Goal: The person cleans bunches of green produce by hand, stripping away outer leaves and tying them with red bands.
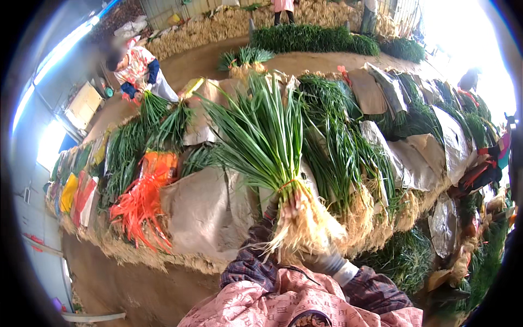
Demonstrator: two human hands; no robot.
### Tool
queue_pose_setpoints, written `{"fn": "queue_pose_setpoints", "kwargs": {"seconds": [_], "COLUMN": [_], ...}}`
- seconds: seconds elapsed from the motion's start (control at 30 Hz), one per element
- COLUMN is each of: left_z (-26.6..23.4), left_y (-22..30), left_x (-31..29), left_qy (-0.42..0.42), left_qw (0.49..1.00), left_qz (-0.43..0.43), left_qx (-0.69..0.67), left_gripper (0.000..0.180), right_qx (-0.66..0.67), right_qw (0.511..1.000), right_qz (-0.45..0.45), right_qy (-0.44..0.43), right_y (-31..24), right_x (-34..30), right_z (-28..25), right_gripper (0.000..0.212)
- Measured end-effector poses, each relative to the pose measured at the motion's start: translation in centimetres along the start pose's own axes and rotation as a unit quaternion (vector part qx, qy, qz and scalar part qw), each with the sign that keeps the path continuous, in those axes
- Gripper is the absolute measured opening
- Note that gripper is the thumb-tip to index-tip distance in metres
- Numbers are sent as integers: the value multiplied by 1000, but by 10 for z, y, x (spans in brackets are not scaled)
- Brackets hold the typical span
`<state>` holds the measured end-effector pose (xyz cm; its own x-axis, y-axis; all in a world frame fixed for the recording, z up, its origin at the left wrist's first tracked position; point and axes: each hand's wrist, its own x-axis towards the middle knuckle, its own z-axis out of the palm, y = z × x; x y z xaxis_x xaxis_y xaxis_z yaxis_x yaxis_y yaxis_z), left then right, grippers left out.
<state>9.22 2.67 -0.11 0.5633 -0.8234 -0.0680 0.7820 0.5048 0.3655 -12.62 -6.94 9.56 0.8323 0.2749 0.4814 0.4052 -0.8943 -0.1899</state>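
Note:
I hold a bundle of green onions point(267, 136) upright in front of me. Its long green leaves fan out upward and its pale roots point(305, 229) hang down. A thin orange band ties it just above the roots. My left hand point(290, 204) is closed around the bundle at the band, with a plaid sleeve behind it. My right hand point(330, 265), in a pale grey glove, sits under the root end, its fingers hidden by the roots.
A long bank of stacked green onion bundles point(338, 141), partly covered by brown sacks point(207, 212), runs across the view. A bunch of orange ties point(139, 210) lies on it at left. Another person point(136, 68) works at the far left; others stand at the back and right.

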Motion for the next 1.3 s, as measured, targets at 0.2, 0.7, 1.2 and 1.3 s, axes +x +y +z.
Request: {"fn": "queue_pose_setpoints", "kwargs": {"seconds": [0.2,0.7,1.2,1.3], "left_z": [23,180,197,163], "left_y": [91,55,-52,-52], "left_x": [-65,-126,-208,-248], "left_qy": [-22,227,377,283], "left_qw": [982,435,574,662], "left_qz": [-14,-29,57,94], "left_qx": [186,871,724,688], "left_gripper": [58,65,120,118], "right_qx": [297,939,808,781], "right_qw": [940,250,455,489], "right_qz": [163,186,331,305], "right_qy": [49,145,-174,-240], "right_y": [17,40,-29,-53], "right_x": [7,125,-11,-32], "right_z": [-28,81,99,96], "right_gripper": [19,58,52,51]}}
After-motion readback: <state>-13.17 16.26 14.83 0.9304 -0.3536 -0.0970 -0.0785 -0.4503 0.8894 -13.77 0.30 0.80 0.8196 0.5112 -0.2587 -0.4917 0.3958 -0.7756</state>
